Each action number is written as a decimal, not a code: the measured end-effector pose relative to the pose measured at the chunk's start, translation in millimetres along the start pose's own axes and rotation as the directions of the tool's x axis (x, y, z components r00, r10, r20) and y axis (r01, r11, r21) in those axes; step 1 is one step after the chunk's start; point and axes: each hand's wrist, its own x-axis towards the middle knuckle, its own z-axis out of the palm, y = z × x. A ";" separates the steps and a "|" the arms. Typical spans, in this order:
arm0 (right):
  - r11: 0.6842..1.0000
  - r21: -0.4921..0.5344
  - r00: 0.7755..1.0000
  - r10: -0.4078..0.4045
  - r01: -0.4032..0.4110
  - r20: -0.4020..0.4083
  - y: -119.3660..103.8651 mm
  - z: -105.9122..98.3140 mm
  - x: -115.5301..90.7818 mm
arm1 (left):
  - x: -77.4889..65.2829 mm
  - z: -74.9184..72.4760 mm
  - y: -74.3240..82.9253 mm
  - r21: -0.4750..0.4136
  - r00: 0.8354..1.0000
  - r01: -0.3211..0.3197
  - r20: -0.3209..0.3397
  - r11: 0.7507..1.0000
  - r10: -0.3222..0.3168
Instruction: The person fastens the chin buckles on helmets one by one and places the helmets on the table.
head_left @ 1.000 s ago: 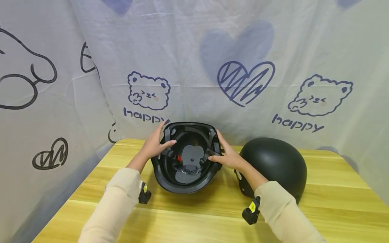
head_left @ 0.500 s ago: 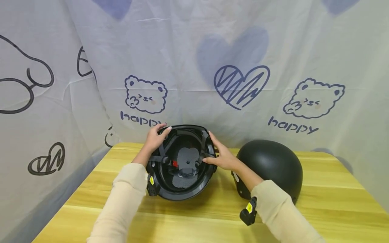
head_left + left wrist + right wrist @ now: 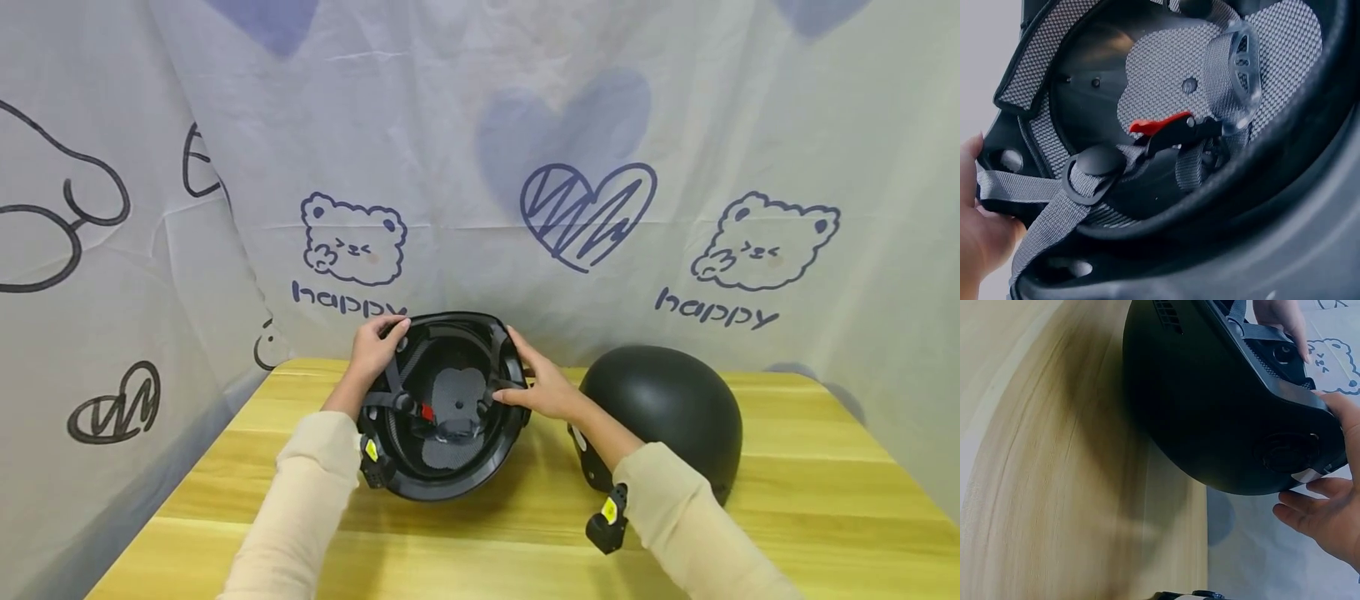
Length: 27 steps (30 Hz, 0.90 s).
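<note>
A black helmet (image 3: 453,417) sits on its crown, its hollow inside facing me. My left hand (image 3: 373,348) grips its rim at the upper left, thumb at the edge. On the opposite side my right hand (image 3: 551,390) holds the rim, thumb over the inner edge and fingers along the outer shell. In the left wrist view, grey straps (image 3: 1022,186), a clear chin cup (image 3: 1247,78) and a red-tabbed buckle (image 3: 1157,124) lie inside against meshed padding. The right wrist view shows the rounded shell and the fingers of the right hand (image 3: 1329,515) beneath its edge.
A second black helmet (image 3: 663,417) stands crown up to the right, close beside my right forearm. Both rest on a wood-grain table (image 3: 487,533). Behind the table hangs a white cloth (image 3: 450,167) with bear and heart drawings.
My left hand has slid up to the rim's upper left corner, its thumb pulling back from the inside to the edge. The right hand keeps its hold. The helmet is turned slightly.
</note>
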 end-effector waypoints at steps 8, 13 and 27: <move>0.991 0.002 0.983 0.132 -0.133 -0.129 -3.1 4.9 12.0 | -0.7 1.9 4.0 -0.003 0.999 0.017 -0.040 1.000 -0.017; 0.966 -0.009 0.949 0.253 -0.260 -0.188 -8.2 5.3 19.5 | -3.3 2.6 6.9 0.016 0.999 0.007 -0.033 1.000 -0.007; 0.871 -0.009 0.871 0.491 -0.491 -0.031 -17.8 -9.3 39.0 | -5.2 5.1 19.6 0.000 0.999 0.020 0.028 1.000 -0.020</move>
